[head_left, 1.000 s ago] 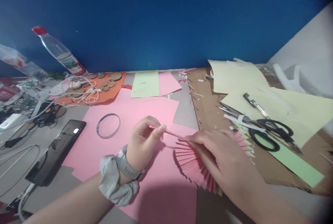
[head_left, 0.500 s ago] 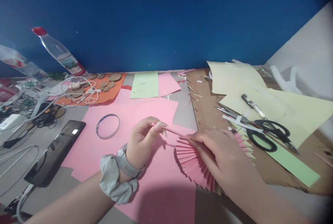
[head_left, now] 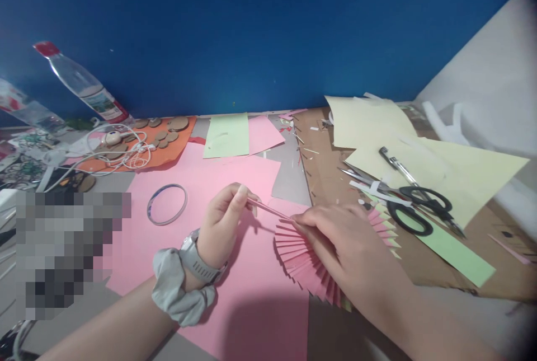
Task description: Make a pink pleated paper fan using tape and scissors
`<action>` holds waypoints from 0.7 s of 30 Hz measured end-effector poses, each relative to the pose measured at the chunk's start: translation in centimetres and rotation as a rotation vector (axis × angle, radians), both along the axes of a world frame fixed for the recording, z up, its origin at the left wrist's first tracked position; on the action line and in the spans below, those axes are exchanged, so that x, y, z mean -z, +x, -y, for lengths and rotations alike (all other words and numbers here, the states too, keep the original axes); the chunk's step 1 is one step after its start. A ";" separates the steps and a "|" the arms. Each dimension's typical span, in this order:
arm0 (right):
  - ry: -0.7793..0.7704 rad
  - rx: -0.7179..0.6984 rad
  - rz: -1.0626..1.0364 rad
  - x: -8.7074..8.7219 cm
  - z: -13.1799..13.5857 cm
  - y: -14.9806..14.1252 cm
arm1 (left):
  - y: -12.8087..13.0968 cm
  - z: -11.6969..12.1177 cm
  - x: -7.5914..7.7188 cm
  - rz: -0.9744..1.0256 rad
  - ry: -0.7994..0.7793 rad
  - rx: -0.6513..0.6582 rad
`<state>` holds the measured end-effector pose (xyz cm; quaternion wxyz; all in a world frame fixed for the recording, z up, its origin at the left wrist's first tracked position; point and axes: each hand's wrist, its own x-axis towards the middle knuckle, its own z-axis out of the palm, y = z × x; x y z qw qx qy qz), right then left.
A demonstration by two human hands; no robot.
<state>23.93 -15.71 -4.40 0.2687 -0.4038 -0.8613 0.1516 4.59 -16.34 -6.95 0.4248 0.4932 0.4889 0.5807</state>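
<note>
A thin pink paper strip [head_left: 271, 209] is stretched between my hands. My left hand [head_left: 222, 215], with a grey watch and a scrunchie at its wrist, pinches the strip's left end between thumb and fingers. At the other end, thumb and forefinger of my right hand [head_left: 344, 238] close on the strip. Beneath that hand lies a pleated pink paper fan [head_left: 300, 260] with pale green along part of its edge; the hand hides its middle. Whether strip and fan are joined I cannot tell. Large pink paper [head_left: 251, 316] lies under both hands.
A tape roll [head_left: 166, 222] rests on the pink paper. Black-handled scissors [head_left: 413, 221], a pen [head_left: 403, 170] and pale yellow sheets [head_left: 474, 170] lie on cardboard at right. Cables [head_left: 138, 151], cardboard discs [head_left: 178, 123] and a bottle [head_left: 84, 84] stand or lie at left.
The whole view has shifted slightly, so things appear a little further left. My left thumb has moved up against the forefinger; both hands still grip the strip.
</note>
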 end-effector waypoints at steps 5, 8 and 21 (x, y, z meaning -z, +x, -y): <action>-0.024 -0.019 0.000 0.0 0.1 0.1 | -0.5 0.0 0.1 -0.177 0.114 -0.119; -0.069 -0.014 0.020 -0.1 0.1 0.1 | -0.7 0.0 0.1 -0.192 0.148 -0.065; 0.097 -0.063 0.095 0.8 0.3 1.0 | 0.1 1.1 -0.2 -0.089 0.143 0.067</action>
